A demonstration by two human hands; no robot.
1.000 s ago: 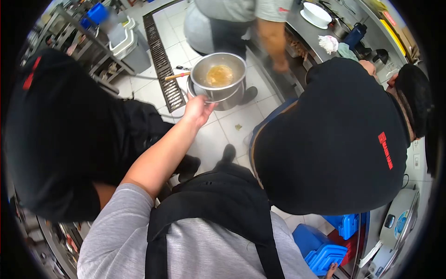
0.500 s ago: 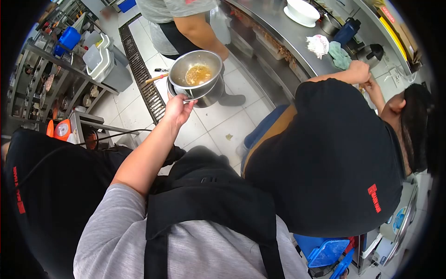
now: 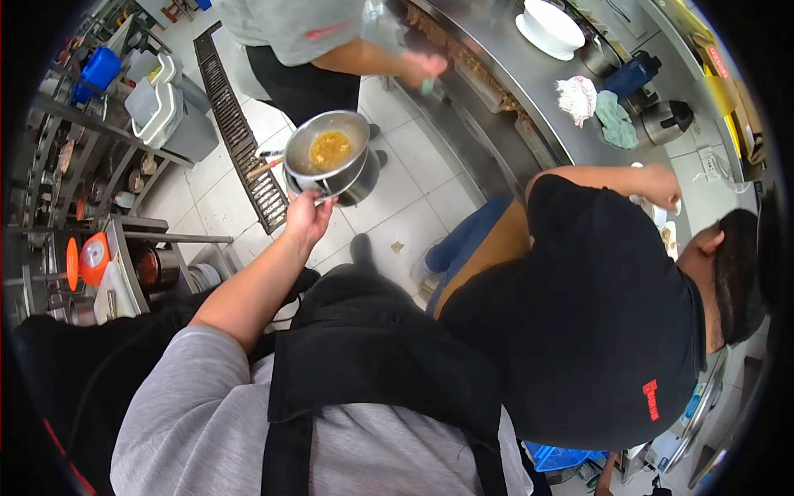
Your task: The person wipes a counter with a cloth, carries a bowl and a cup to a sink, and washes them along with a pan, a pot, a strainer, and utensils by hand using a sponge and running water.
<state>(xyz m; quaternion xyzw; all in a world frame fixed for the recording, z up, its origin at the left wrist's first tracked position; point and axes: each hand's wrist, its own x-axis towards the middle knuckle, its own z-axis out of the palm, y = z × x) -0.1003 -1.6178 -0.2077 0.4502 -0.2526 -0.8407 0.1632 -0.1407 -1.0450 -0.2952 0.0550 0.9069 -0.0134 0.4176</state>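
My left hand [image 3: 309, 218], at the end of my outstretched arm, is closed on the near rim of a steel pot [image 3: 354, 188]. A steel mixing bowl [image 3: 351, 132] rests in or on top of that pot, tilted slightly toward me. Yellow-brown liquid with pale bits [image 3: 331, 150] lies in the bottom of the bowl. A wooden handle [image 3: 263, 169] sticks out on the left side between bowl and pot; what it belongs to is hidden. My right hand is out of view.
A person in grey [image 3: 289, 33] stands ahead. Another in black [image 3: 571, 314] leans over the steel counter [image 3: 496, 50] at my right. Grey bins [image 3: 186, 124], a floor drain grate [image 3: 240, 124] and an orange scale [image 3: 93, 259] are on the left.
The bowl and pot have shifted slightly left and down in view, still in my left hand. The person ahead has swung a hand toward the counter; the person at right has moved their hands.
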